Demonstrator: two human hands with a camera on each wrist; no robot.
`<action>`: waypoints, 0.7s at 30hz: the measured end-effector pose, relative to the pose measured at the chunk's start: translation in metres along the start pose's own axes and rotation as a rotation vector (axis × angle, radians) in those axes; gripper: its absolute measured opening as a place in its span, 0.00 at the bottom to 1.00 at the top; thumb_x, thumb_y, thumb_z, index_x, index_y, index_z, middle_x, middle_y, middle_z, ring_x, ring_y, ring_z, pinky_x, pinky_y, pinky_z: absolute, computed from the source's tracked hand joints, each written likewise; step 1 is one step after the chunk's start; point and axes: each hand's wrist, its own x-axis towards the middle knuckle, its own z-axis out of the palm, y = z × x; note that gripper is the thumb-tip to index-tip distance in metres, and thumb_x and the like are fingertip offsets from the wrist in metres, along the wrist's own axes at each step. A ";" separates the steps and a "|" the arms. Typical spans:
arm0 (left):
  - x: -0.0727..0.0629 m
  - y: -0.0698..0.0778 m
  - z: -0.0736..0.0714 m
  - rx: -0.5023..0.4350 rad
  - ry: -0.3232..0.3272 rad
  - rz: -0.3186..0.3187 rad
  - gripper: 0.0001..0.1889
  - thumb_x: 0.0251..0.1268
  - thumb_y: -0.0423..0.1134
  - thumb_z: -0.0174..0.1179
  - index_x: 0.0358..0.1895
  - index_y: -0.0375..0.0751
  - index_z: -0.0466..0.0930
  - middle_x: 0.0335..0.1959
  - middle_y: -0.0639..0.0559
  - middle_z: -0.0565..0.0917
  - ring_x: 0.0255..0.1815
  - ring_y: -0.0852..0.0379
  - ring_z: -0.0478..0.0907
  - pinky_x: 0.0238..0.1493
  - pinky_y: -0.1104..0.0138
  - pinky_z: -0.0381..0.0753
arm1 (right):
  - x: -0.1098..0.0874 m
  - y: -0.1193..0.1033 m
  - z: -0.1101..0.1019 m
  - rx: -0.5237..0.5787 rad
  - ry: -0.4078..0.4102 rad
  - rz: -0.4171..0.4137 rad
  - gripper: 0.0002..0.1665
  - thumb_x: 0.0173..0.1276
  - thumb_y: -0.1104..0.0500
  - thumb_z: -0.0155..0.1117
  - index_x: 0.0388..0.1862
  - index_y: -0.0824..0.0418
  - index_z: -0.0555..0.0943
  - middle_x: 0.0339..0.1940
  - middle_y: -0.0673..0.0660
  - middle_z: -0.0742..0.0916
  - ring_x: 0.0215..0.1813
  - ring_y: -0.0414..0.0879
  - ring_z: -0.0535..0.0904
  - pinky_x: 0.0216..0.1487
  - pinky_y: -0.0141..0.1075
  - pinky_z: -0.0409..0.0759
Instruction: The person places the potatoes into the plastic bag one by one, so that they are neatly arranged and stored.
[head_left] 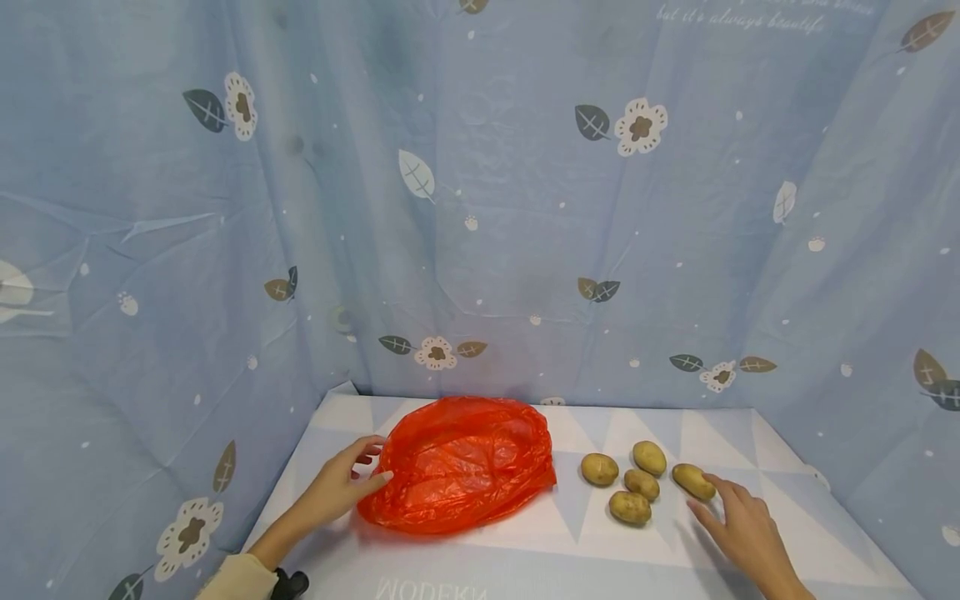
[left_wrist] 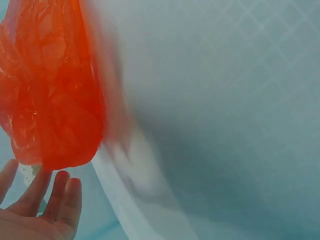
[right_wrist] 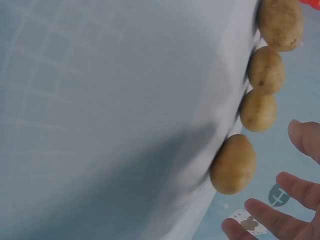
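Observation:
A red plastic bag [head_left: 465, 467] lies spread on the table, its mouth facing up. My left hand [head_left: 341, 483] is at the bag's left edge, fingers loosely bent and spread; in the left wrist view the fingertips are by the red bag [left_wrist: 55, 90], and whether they touch it is hard to tell. On the right, my right hand [head_left: 746, 533] reaches with spread fingers beside the rightmost potato [head_left: 693, 481]. The right wrist view shows that potato [right_wrist: 233, 165] in front of the fingers [right_wrist: 297, 190], with no grip on it.
Several more potatoes [head_left: 599, 469] sit in a loose cluster between the bag and my right hand. The table [head_left: 525, 558] has a white and pale blue cloth. Blue patterned curtains [head_left: 510, 208] hang behind and at both sides. A black object [head_left: 288, 583] is near my left sleeve.

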 end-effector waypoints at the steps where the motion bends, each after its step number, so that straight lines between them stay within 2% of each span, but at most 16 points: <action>1: 0.000 0.000 0.001 -0.005 -0.002 0.001 0.30 0.65 0.47 0.72 0.68 0.51 0.74 0.60 0.48 0.81 0.57 0.48 0.77 0.54 0.54 0.81 | 0.000 0.001 0.001 0.000 -0.002 0.000 0.43 0.75 0.40 0.63 0.68 0.75 0.70 0.58 0.81 0.77 0.52 0.77 0.75 0.48 0.69 0.73; 6: 0.000 -0.001 0.004 -0.018 -0.021 0.017 0.32 0.64 0.45 0.72 0.70 0.49 0.72 0.59 0.47 0.80 0.55 0.48 0.76 0.51 0.59 0.81 | -0.001 0.006 0.005 0.012 0.040 -0.029 0.42 0.74 0.42 0.66 0.67 0.76 0.71 0.57 0.81 0.78 0.52 0.76 0.75 0.50 0.68 0.71; 10: 0.000 -0.001 0.006 -0.033 -0.036 0.015 0.33 0.65 0.45 0.72 0.71 0.50 0.71 0.59 0.46 0.79 0.54 0.48 0.77 0.50 0.58 0.83 | 0.000 0.009 0.008 0.024 0.065 -0.038 0.41 0.73 0.44 0.67 0.66 0.77 0.71 0.57 0.82 0.77 0.55 0.76 0.74 0.53 0.68 0.69; 15: 0.002 -0.002 0.008 -0.048 -0.061 -0.006 0.34 0.64 0.48 0.72 0.72 0.51 0.71 0.60 0.47 0.79 0.55 0.47 0.77 0.50 0.55 0.84 | 0.004 0.012 0.009 0.040 0.027 -0.005 0.42 0.72 0.44 0.68 0.67 0.78 0.70 0.59 0.83 0.75 0.58 0.77 0.71 0.56 0.68 0.68; 21: 0.000 0.002 0.009 -0.054 -0.074 -0.021 0.35 0.63 0.47 0.73 0.72 0.48 0.71 0.62 0.47 0.78 0.55 0.48 0.76 0.48 0.57 0.84 | 0.007 0.015 0.010 0.066 0.002 0.004 0.43 0.72 0.44 0.68 0.67 0.79 0.69 0.60 0.84 0.74 0.60 0.79 0.70 0.57 0.69 0.67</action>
